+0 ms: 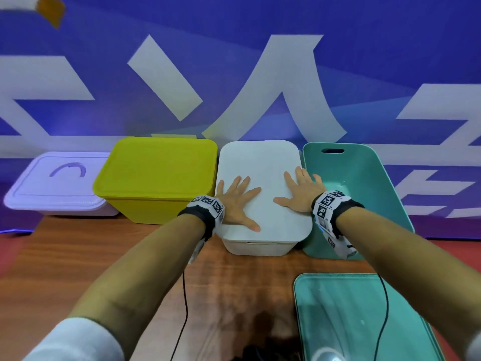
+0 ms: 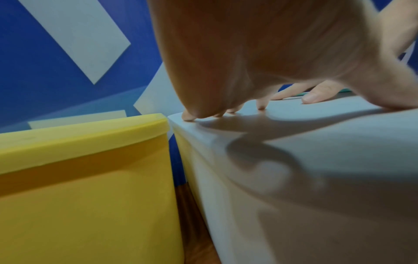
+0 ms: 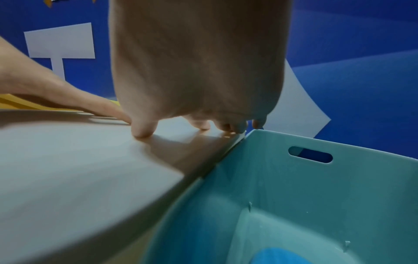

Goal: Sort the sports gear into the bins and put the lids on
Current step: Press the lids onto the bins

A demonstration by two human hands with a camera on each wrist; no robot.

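Both hands lie flat, fingers spread, on the white lid (image 1: 263, 175) of the middle white bin (image 1: 257, 247). My left hand (image 1: 238, 201) presses its near left part, my right hand (image 1: 303, 192) its right edge. From the left wrist view, the left hand (image 2: 260, 75) has its fingertips (image 2: 189, 117) on the white lid (image 2: 316, 160). The right wrist view shows the right hand (image 3: 196, 71) on the white lid (image 3: 79, 169) beside the open teal bin (image 3: 294, 196), with a blue object (image 3: 278, 256) on its floor. The teal bin (image 1: 364, 178) stands right of the white one.
A yellow bin with its yellow lid (image 1: 158, 168) stands left of the white bin, touching it. Further left is a lidded pale white box (image 1: 56, 183). A teal lid (image 1: 359, 316) lies flat on the wooden table (image 1: 234, 282) at the near right. A blue banner forms the backdrop.
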